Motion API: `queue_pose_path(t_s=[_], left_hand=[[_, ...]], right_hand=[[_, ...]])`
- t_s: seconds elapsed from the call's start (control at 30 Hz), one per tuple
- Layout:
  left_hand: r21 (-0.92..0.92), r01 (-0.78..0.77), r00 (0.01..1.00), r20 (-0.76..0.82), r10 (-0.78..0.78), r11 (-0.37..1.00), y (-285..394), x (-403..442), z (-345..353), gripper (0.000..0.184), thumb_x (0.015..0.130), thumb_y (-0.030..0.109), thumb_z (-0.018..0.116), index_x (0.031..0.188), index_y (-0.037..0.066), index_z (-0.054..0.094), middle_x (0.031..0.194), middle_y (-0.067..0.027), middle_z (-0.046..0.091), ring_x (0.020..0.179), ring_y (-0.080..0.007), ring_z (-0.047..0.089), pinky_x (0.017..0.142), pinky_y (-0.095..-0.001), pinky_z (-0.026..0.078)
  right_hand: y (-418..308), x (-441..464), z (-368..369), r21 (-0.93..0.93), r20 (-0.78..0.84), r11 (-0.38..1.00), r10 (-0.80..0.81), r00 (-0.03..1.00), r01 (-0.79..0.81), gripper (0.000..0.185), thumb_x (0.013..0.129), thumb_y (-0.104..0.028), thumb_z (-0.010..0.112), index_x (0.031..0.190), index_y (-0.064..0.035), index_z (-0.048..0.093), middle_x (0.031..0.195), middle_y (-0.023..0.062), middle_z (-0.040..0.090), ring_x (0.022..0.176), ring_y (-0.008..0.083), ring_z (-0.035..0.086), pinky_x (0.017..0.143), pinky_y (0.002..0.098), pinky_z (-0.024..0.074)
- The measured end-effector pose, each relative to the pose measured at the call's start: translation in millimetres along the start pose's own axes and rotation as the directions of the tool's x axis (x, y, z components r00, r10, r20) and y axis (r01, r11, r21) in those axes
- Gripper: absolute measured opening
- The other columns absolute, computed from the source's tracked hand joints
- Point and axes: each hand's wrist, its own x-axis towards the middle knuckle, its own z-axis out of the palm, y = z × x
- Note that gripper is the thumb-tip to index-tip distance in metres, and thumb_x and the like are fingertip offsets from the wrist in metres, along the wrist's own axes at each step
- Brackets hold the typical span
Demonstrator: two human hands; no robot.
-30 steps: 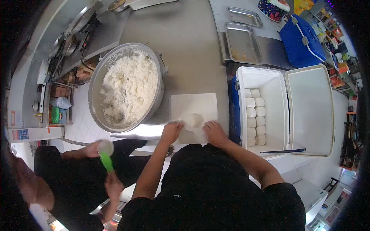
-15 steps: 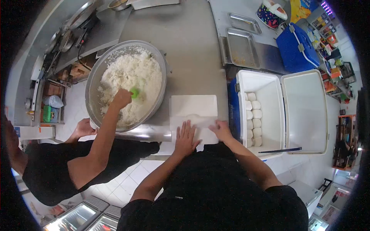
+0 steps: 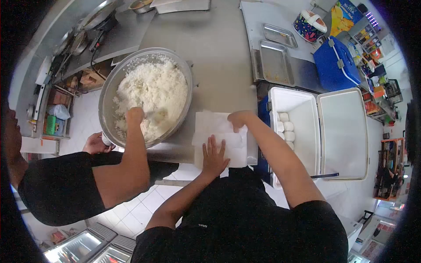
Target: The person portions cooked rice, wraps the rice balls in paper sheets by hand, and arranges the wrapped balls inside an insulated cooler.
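White paper sheets (image 3: 204, 125) lie on the metal table in front of me, close to its near edge. My left hand (image 3: 215, 156) rests flat on the near part of the paper, fingers spread. At the far right part of the paper is my right hand (image 3: 239, 119), its fingers bent down and closed on the sheet; the fingertips are partly hidden. To the left stands a large metal basin (image 3: 102, 94) of white rice (image 3: 153, 87). A co-worker's hand (image 3: 134, 116) is in the rice, and their other hand (image 3: 97, 143) is at the basin's rim.
Right of the table, an open cooler box (image 3: 307, 131) holds rounded white packets (image 3: 288, 126); its lid (image 3: 343, 133) leans outward. Metal trays (image 3: 276, 61) and a closed blue cooler (image 3: 335, 63) are farther back. The co-worker's arm (image 3: 125, 175) is close on my left.
My right hand has moved from the paper's near right side to its far part. My left hand stays on the paper. The co-worker's green tool no longer shows.
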Motion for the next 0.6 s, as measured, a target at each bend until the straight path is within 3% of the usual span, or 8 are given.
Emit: queue_pose_path(t_s=[0.03, 0.07, 0.13, 0.23, 0.33, 0.43, 0.47, 0.6], left_hand=[[0.012, 0.000, 1.000, -0.010, 0.000, 1.000, 0.7, 1.1, 0.2, 0.095, 0.086, 0.048, 0.074, 0.162, 0.011, 0.032, 0.163, -0.0400, 0.011, 0.151, -0.0572, 0.015, 0.117, -0.0729, 0.019], [-0.004, 0.007, 0.999, -0.043, -0.007, 1.000, 1.0, 1.4, -1.2, 0.094, 0.086, 0.048, 0.074, 0.162, 0.011, 0.032, 0.162, -0.0411, 0.011, 0.151, -0.0580, 0.015, 0.117, -0.0725, 0.018], [-0.037, 0.017, 0.993, -0.114, -0.021, 0.999, 0.8, 5.4, -4.2, 0.092, 0.087, 0.048, 0.073, 0.161, 0.012, 0.033, 0.160, -0.0433, 0.012, 0.150, -0.0595, 0.014, 0.118, -0.0718, 0.016], [-0.052, 0.060, 0.998, -0.034, -0.062, 0.997, -5.9, 16.5, 5.5, 0.093, 0.086, 0.052, 0.074, 0.158, 0.007, 0.036, 0.159, -0.0448, 0.012, 0.150, -0.0600, 0.009, 0.120, -0.0707, 0.010], [-0.040, 0.106, 0.985, -0.129, -0.110, 0.994, -8.6, 24.3, 37.1, 0.089, 0.084, 0.055, 0.074, 0.152, 0.005, 0.047, 0.157, -0.0447, 0.013, 0.149, -0.0595, 0.011, 0.120, -0.0705, 0.010], [0.162, 0.118, 0.988, -0.114, -0.100, 0.980, -11.2, 27.4, 54.8, 0.092, 0.081, 0.057, 0.075, 0.149, 0.002, 0.048, 0.156, -0.0431, 0.016, 0.147, -0.0596, 0.016, 0.118, -0.0711, 0.014], [0.115, 0.089, 0.995, -0.049, -0.084, 0.989, -10.9, 28.1, 36.5, 0.094, 0.081, 0.057, 0.075, 0.151, 0.002, 0.045, 0.155, -0.0415, 0.020, 0.146, -0.0585, 0.019, 0.118, -0.0710, 0.016], [-0.061, -0.101, 0.966, 0.232, 0.113, 0.993, -84.0, 26.3, 5.5, 0.099, 0.080, 0.055, 0.076, 0.155, 0.004, 0.037, 0.150, -0.0354, 0.033, 0.143, -0.0529, 0.030, 0.117, -0.0689, 0.019]], right_hand=[[-17.9, -10.6, -15.4, -0.180, 0.219, 0.984, 0.047, 0.975, -0.007, 0.050, 0.075, -0.033, 0.080, 0.115, -0.0050, 0.071, 0.125, 0.0200, 0.068, 0.116, 0.0343, 0.067, 0.096, 0.0491, 0.0536], [-26.7, -14.6, -6.9, -0.197, -0.006, 0.980, 0.033, 0.999, -0.033, 0.044, 0.077, -0.032, 0.079, 0.112, -0.0053, 0.071, 0.120, 0.0189, 0.069, 0.114, 0.0335, 0.067, 0.093, 0.0489, 0.0536], [-52.1, -30.3, 24.5, -0.219, -0.446, 0.971, -0.014, 0.895, -0.094, 0.034, 0.080, -0.029, 0.076, 0.105, -0.0057, 0.073, 0.109, 0.0168, 0.070, 0.109, 0.0320, 0.068, 0.087, 0.0487, 0.0535], [-61.7, -12.5, 63.5, -0.084, -0.652, 0.996, -0.059, 0.756, 0.005, 0.022, 0.086, -0.023, 0.069, 0.098, -0.0054, 0.073, 0.102, 0.0132, 0.066, 0.103, 0.0305, 0.066, 0.082, 0.0452, 0.0513], [-76.9, -25.8, 104.5, -0.270, -0.677, 0.961, -0.240, 0.695, 0.069, 0.019, 0.089, -0.019, 0.063, 0.099, -0.0037, 0.069, 0.100, 0.0116, 0.062, 0.099, 0.0291, 0.062, 0.082, 0.0424, 0.0492], [-89.8, -37.0, 127.2, -0.200, -0.765, 0.977, -0.201, 0.612, 0.071, 0.023, 0.090, -0.016, 0.061, 0.107, -0.0025, 0.067, 0.102, 0.0109, 0.062, 0.099, 0.0284, 0.061, 0.082, 0.0404, 0.0482], [-91.4, -37.2, 129.7, -0.180, -0.808, 0.983, -0.173, 0.564, 0.044, 0.028, 0.090, -0.021, 0.063, 0.111, -0.0022, 0.065, 0.103, 0.0117, 0.061, 0.100, 0.0297, 0.059, 0.083, 0.0435, 0.0468], [-107.2, -58.9, 114.8, 0.041, -0.771, 0.999, 0.048, 0.635, -0.026, 0.041, 0.089, -0.030, 0.067, 0.117, -0.0010, 0.064, 0.109, 0.0141, 0.060, 0.108, 0.0328, 0.056, 0.088, 0.0474, 0.0449]])
